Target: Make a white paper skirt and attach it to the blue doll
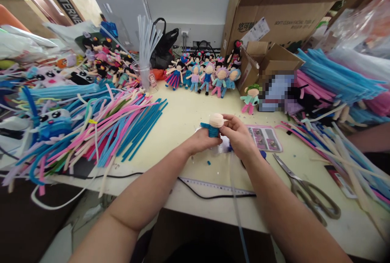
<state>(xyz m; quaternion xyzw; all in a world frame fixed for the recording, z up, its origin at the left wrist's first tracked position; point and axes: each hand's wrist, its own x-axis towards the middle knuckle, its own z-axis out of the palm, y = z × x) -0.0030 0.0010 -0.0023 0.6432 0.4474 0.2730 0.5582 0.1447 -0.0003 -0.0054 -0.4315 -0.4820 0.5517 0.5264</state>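
Between my two hands is a small unfinished-looking doll [214,129] with a round cream head and a teal body, one teal arm sticking out to the left. My left hand [201,141] closes around the doll's body from below. The fingers of my right hand [235,132] pinch it at the right side of the head and body. Below the hands, a clear and whitish plastic piece [224,145] lies partly hidden. A tiny teal scrap [209,162] rests on the table nearby.
Colored pipe cleaners [122,120] spread across the left; more lie at right. Scissors [304,185] lie right of my right arm. Finished dolls [209,78] stand at the back beside cardboard boxes [274,15]. A black cable [207,194] and measuring tape [213,187] run along the front.
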